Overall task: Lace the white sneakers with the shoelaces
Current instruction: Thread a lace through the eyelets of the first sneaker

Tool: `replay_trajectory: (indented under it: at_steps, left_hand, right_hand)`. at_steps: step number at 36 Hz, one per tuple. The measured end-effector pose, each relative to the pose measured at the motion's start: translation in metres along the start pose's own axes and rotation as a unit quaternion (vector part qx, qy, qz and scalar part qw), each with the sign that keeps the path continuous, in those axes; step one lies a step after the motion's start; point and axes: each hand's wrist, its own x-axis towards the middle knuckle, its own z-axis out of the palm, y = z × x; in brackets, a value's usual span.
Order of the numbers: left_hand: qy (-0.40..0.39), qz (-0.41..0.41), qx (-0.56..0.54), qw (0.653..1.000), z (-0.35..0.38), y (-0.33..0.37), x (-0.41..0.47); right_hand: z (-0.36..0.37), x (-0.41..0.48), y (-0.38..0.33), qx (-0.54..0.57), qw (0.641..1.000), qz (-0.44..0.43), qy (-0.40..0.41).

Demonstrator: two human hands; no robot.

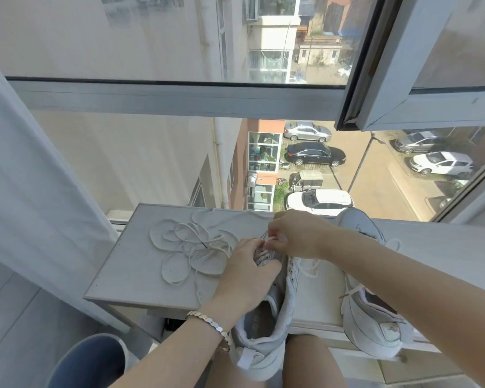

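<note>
A white sneaker [266,326] lies heel toward me at the front edge of the window sill, between my knees. My left hand [244,273] grips its tongue and eyelet area from the left. My right hand [297,233] pinches a white shoelace end just above the forward eyelets, close to the left fingertips. A second white sneaker [373,317] lies on the sill to the right, under my right forearm, with lace through some eyelets. A loose white shoelace [191,247] sprawls in loops on the grey board to the left.
The grey board [123,264] lies on the sill [445,247] below a large window; an open sash [420,79] hangs above right. A white curtain [25,191] drapes at left. A blue-grey round container [93,359] stands on the floor lower left.
</note>
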Motion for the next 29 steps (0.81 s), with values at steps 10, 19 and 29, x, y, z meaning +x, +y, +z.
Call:
replay_trajectory:
  at_steps: [10, 19, 29]
  left_hand:
    - [0.015, -0.007, 0.016, 1.000, 0.002, 0.000, 0.000]
    - [0.026, -0.008, 0.009, 1.000, 0.003, -0.001, 0.000]
    - [0.016, -0.010, 0.034, 0.999, 0.006, -0.003, 0.002]
  right_hand:
    - [0.017, 0.008, 0.013, 0.598, 0.769, 0.221, 0.051]
    - [0.001, 0.010, 0.014, 0.535, 0.826, 0.179, 0.018]
    - [-0.020, 0.002, 0.019, 0.625, 0.737, 0.240, -0.089]
